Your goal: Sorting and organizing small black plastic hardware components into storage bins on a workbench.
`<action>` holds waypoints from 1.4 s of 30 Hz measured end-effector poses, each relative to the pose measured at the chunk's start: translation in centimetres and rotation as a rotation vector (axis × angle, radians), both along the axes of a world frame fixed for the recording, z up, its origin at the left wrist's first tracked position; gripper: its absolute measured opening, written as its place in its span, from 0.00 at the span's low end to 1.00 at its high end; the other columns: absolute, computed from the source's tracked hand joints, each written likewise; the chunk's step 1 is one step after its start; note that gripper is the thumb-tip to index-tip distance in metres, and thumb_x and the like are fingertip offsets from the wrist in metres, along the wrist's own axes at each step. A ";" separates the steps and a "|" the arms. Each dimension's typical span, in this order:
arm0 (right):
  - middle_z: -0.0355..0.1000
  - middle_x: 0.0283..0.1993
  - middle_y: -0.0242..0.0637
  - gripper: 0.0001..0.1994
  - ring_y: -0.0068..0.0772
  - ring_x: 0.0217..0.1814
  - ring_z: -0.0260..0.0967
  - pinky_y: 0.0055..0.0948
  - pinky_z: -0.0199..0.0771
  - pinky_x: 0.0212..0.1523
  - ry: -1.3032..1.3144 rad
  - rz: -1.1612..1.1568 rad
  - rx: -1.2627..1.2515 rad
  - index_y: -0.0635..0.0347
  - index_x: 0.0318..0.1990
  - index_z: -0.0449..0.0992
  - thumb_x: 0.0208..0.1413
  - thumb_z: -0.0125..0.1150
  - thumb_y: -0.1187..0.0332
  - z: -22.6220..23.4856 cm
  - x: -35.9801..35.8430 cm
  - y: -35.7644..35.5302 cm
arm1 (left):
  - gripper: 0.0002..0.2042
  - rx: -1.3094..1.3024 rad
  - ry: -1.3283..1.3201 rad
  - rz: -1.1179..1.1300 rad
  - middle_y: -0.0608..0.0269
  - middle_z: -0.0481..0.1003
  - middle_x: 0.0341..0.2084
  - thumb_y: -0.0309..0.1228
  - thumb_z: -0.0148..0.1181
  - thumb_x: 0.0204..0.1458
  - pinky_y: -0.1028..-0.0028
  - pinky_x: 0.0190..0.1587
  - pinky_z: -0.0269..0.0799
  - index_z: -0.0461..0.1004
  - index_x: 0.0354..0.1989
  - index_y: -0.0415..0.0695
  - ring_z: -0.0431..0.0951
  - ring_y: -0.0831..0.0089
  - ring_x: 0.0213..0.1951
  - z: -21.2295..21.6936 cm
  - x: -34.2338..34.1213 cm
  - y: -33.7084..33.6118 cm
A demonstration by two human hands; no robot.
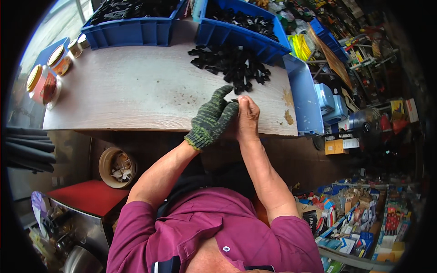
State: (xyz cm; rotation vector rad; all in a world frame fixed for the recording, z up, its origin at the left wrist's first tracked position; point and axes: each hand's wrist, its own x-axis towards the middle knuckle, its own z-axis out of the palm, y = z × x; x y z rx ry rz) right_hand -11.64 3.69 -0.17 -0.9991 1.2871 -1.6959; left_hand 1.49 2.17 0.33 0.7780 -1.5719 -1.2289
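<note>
Right now we are pressing our two hands together at the near edge of the wooden tabletop (136, 91). Our left hand (212, 119), wearing a green knitted glove, is curling its fingers toward the right, and our bare right hand (247, 117) is closing its fingertips against them. Between the two we are pinching a small black part (235, 100), of which only a sliver is showing above the fingers, so we cannot tell its shape.

Just beyond our hands a loose heap of black plastic pieces (232, 63) is lying on the wood, near our fingertips but not touching them. Behind the heap a blue crate (223, 32) is holding more of the same black pieces, and a second blue crate (132, 32) is sitting to its left at the far edge. A blue tray (304, 95) is running along the right end of the tabletop. Far to the left, several jars with yellow lids (45, 77) are standing at the corner. Below the table, a round container of scraps (117, 167) is sitting beside a red surface (88, 196).
</note>
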 end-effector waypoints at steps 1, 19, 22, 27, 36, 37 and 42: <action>0.56 0.24 0.17 0.15 0.11 0.27 0.51 0.21 0.53 0.26 -0.024 -0.041 0.025 0.51 0.22 0.65 0.63 0.55 0.64 0.1 0.2 0.3 | 0.25 0.033 0.019 -0.018 0.58 0.77 0.27 0.34 0.56 0.61 0.67 0.37 0.72 0.62 0.66 0.43 0.78 0.67 0.31 -0.2 0.1 0.0; 0.58 0.16 0.35 0.23 0.36 0.20 0.66 0.55 0.83 0.30 -0.132 -0.708 0.148 0.67 0.49 0.69 0.59 0.54 0.53 7.9 -17.7 0.9 | 0.10 0.285 -0.099 -0.540 0.65 0.78 0.39 0.27 0.59 0.60 0.71 0.46 0.73 0.77 0.49 0.39 0.75 0.75 0.41 -0.8 8.2 7.4; 0.56 0.14 0.32 0.19 0.34 0.18 0.66 0.52 0.84 0.28 -0.190 -0.591 0.243 0.66 0.46 0.71 0.59 0.55 0.55 4.7 -16.1 1.9 | 0.11 0.351 -0.222 -0.731 0.57 0.78 0.40 0.28 0.59 0.60 0.69 0.48 0.73 0.77 0.48 0.38 0.78 0.68 0.43 -0.1 11.5 9.5; 0.56 0.11 0.30 0.12 0.29 0.14 0.62 0.44 0.84 0.32 -0.215 -0.451 0.157 0.66 0.37 0.73 0.58 0.58 0.62 0.8 -13.8 2.3 | 0.13 0.018 -0.444 -0.691 0.50 0.78 0.45 0.32 0.58 0.59 0.61 0.56 0.70 0.79 0.48 0.40 0.75 0.52 0.52 0.6 13.3 12.5; 0.54 0.10 0.29 0.09 0.27 0.14 0.60 0.42 0.82 0.35 -0.219 -0.388 0.009 0.64 0.31 0.72 0.60 0.55 0.67 0.5 -12.1 3.2 | 0.16 0.271 -0.562 -0.602 0.48 0.73 0.56 0.34 0.54 0.63 0.62 0.62 0.64 0.76 0.55 0.40 0.71 0.56 0.59 -1.4 16.1 15.3; 0.54 0.11 0.29 0.09 0.26 0.14 0.60 0.43 0.83 0.34 -0.217 -0.377 0.008 0.64 0.31 0.71 0.60 0.54 0.68 0.5 -12.2 3.4 | 0.16 0.256 -0.501 -0.592 0.49 0.74 0.54 0.32 0.57 0.61 0.63 0.61 0.66 0.76 0.55 0.40 0.71 0.56 0.59 -1.5 15.5 15.4; 0.55 0.12 0.29 0.08 0.25 0.15 0.61 0.45 0.84 0.34 -0.275 -0.355 0.006 0.64 0.33 0.71 0.60 0.54 0.67 0.1 -12.6 4.0 | 0.16 0.292 -0.480 -0.652 0.49 0.76 0.51 0.33 0.58 0.62 0.65 0.59 0.67 0.75 0.56 0.41 0.74 0.59 0.56 -0.4 13.8 15.3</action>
